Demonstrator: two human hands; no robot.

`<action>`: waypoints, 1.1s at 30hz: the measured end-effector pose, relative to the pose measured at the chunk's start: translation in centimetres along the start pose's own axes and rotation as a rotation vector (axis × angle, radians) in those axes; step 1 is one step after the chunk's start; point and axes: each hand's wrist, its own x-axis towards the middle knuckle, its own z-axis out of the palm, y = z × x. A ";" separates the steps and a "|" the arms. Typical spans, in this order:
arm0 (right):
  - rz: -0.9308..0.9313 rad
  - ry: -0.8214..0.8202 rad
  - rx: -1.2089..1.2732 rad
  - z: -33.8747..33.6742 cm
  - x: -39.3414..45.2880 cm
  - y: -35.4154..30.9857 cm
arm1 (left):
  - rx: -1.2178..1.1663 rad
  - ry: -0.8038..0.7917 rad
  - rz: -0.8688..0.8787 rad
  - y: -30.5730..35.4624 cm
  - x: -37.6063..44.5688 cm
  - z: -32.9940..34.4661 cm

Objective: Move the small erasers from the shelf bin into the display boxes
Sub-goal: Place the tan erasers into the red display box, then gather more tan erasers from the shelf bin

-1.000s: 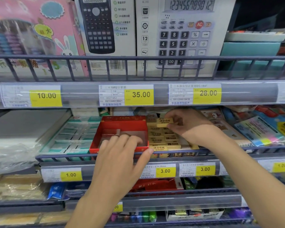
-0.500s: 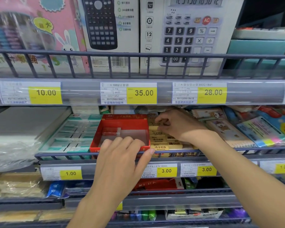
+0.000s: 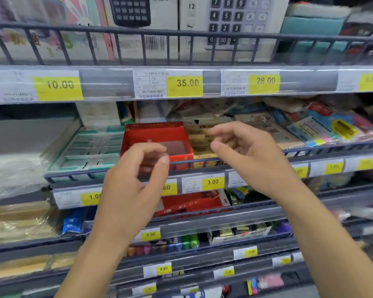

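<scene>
In the head view, you drew both hands back from the shelf: your left hand (image 3: pixel 136 181) let go of the red display box (image 3: pixel 156 140) at frame centre, your right hand (image 3: pixel 250 160) left the yellow erasers (image 3: pixel 199 145) beside it, fingers loosely curled, holding nothing.

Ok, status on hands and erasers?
Left hand open, empty. Right hand open, empty. Erasers stacked right of red box. Shelf rail in front.

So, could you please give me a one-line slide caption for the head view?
Both hands, left hand and right hand, hover empty before the red display box beside yellow erasers.
</scene>
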 end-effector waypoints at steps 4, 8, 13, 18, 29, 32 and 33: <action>0.151 0.047 0.234 1.7 -8.2 0.2 | -0.283 -0.143 -0.174 -1.9 -4.2 -1.0; 0.444 0.129 0.310 4.9 -17.8 3.5 | -0.375 -0.347 -0.510 -6.8 -10.8 0.7; 0.907 0.215 0.334 7.9 -30.6 8.7 | -0.289 -0.604 -0.895 -13.1 -21.4 4.1; 1.233 0.240 0.272 7.8 -42.8 11.5 | -0.164 -0.795 -1.067 -15.0 -30.9 6.5; 1.527 0.383 0.284 0.6 -60.1 12.8 | -0.013 -0.979 -1.152 -8.5 -38.5 15.4; 1.503 0.455 0.321 -2.2 -60.2 13.8 | 0.007 -1.005 -1.131 -6.9 -38.6 18.4; 1.486 0.483 0.327 -3.3 -59.9 14.2 | 0.011 -1.018 -1.121 -6.4 -38.6 19.4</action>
